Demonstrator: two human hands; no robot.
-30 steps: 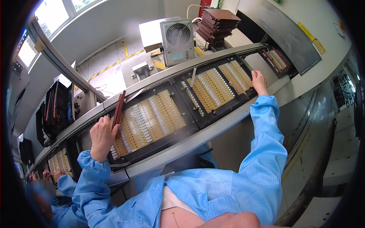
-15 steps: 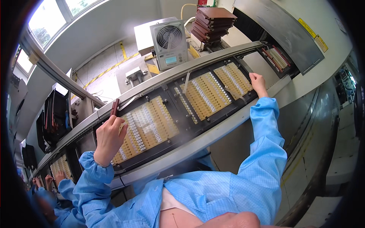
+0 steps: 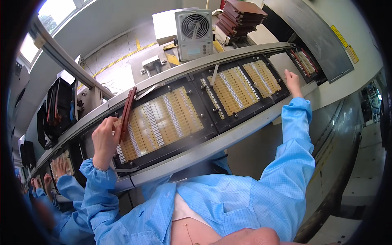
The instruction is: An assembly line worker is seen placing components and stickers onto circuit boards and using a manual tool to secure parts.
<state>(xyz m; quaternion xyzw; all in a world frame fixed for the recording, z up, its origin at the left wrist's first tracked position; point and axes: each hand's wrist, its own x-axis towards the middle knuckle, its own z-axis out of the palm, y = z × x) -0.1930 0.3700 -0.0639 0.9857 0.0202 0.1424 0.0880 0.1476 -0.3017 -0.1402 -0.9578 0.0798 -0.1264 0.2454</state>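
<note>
Fingers of the left hand have, beyond them to the left, an upright black rack with thin reddish-brown strips inside; they are clamped on the near end of a long reddish-brown bar. Just right of them lies a black rectangular frame, its yellow panel bearing rows of small white pieces; a firm pinch, clear of those rows, should serve best. Farther right, a second black frame holds similar panels, beside the right hand, whose fingers curl together; whether around anything cannot be told.
</note>
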